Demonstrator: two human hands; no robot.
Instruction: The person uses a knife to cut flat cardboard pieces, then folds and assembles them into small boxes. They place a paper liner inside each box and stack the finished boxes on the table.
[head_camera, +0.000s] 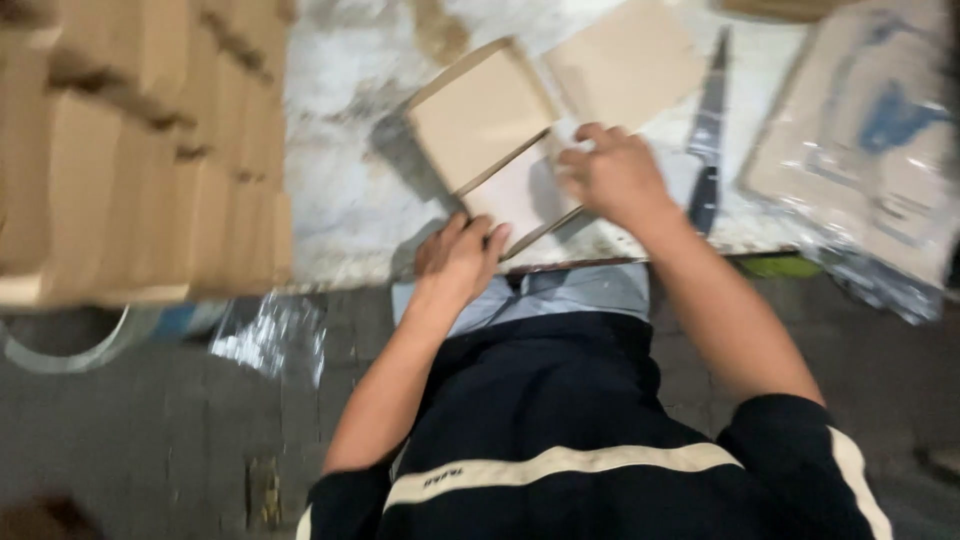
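Observation:
A flat brown cardboard box blank (482, 118) lies partly folded on the worn white table (340, 130). My left hand (457, 258) grips its near corner at the table's front edge. My right hand (613, 175) presses and pinches the right side of the same cardboard piece, fingers curled on a flap. Another brown flap or sheet (625, 60) lies just beyond my right hand. The picture is blurred by motion.
A tall stack of brown cardboard boxes (140, 150) fills the left side. A dark knife (708, 130) lies on the table right of my right hand. Plastic-wrapped flat packs (865, 140) sit at the far right. Clear plastic wrap (268, 335) lies on the dark floor.

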